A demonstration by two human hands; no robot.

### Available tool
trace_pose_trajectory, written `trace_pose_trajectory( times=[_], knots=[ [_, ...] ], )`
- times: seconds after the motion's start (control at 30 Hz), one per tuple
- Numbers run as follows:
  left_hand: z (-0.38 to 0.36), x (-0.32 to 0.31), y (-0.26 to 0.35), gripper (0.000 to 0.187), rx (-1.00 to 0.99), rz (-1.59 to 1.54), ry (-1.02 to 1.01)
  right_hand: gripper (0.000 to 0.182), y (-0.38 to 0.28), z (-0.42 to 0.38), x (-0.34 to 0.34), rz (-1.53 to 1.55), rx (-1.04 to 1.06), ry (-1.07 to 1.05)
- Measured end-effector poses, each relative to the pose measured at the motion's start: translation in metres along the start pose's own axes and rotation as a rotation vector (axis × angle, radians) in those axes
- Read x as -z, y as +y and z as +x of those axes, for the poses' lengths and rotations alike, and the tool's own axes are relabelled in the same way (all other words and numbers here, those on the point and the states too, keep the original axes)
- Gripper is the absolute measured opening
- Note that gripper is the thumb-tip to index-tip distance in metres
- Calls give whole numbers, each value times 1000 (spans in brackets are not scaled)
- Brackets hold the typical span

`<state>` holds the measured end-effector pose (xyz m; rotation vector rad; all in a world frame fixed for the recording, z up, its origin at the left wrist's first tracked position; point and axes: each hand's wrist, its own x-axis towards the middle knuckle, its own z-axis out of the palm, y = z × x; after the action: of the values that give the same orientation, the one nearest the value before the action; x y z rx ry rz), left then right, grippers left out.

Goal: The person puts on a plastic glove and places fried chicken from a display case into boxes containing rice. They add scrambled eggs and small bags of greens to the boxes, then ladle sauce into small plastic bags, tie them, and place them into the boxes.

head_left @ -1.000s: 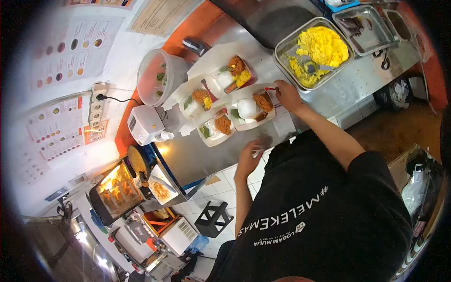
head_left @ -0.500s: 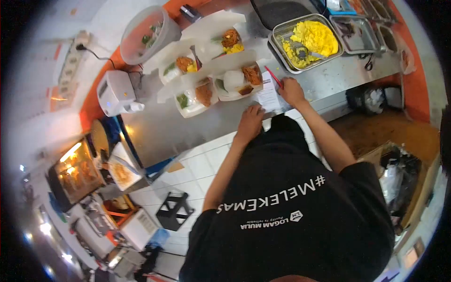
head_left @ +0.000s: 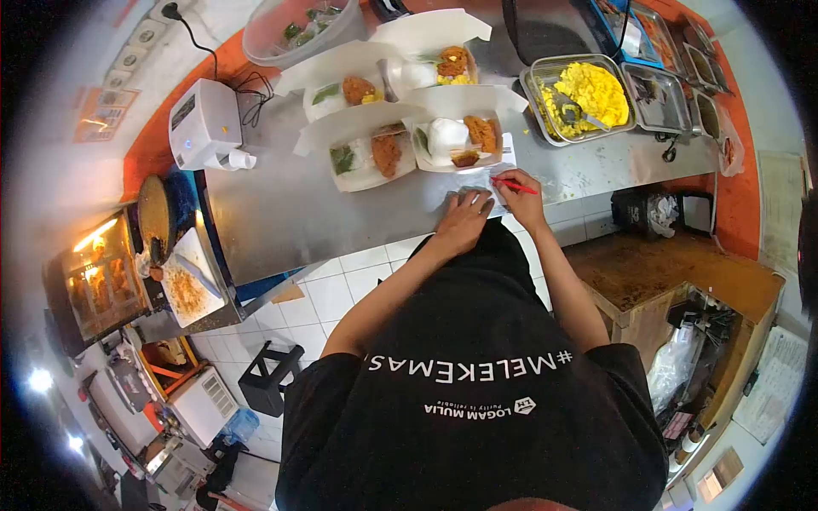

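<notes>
My right hand [head_left: 521,203] grips a red pen [head_left: 515,185], its tip down at a slip of paper [head_left: 479,180] on the counter's front edge. My left hand [head_left: 465,218] lies on the lower part of the slip, fingers stretched out and holding nothing. Just beyond the hands stands an open white food box [head_left: 436,163] with rice, fried chicken and a dark piece of food. Part of the slip runs beneath or beside this box, so its far end is partly hidden.
More open boxes [head_left: 372,180] of rice and chicken stand on the steel counter [head_left: 281,217]. A tray of yellow scrambled egg [head_left: 596,95] with a utensil is at the right. A white printer [head_left: 204,126] and a clear tub [head_left: 298,38] sit at the left.
The pen has swung from pointing away to lying low over the slip, with my right hand closer to my left. My left fingers have spread over the paper. The view has shifted.
</notes>
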<state>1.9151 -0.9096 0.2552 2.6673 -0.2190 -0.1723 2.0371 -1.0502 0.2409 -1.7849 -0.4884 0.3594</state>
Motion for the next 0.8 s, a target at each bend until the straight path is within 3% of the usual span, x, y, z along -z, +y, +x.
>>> trace_pose_trajectory(
  times=[0.17, 0.2, 0.3, 0.37, 0.5, 0.57, 0.63, 0.7, 0.73, 0.8],
  knots=[
    [-2, 3, -3, 57, -29, -12, -3, 7, 3, 1, 2, 46, -132, 89],
    [-1, 4, -4, 56, -25, -21, -15, 8, 12, 1, 2, 107, -182, 4],
    [0, -1, -6, 56, -20, -29, -16, 8, 2, 2, 6, -83, -97, 94],
    [1, -3, -6, 55, -14, -33, -6, 8, 3, 0, 7, 0, -155, 15],
    [1, -5, -3, 53, 26, -59, 15, 7, 8, -4, 12, -40, -88, 96],
    [-1, -6, -3, 53, 42, -73, -11, 7, -2, -11, 12, -44, -286, -124],
    [-2, -5, -3, 53, 61, -126, 44, 7, 3, -13, 13, 61, -293, -3],
    [-2, -4, -2, 55, 39, -126, 63, 8, 9, -9, 16, 154, -241, -91],
    [-2, -2, -1, 55, 65, -119, 51, 11, 15, -8, 21, -56, -236, -227],
    [-3, -4, 0, 57, 82, -113, 43, 18, 19, 3, 27, -157, -355, -127]
  ],
)
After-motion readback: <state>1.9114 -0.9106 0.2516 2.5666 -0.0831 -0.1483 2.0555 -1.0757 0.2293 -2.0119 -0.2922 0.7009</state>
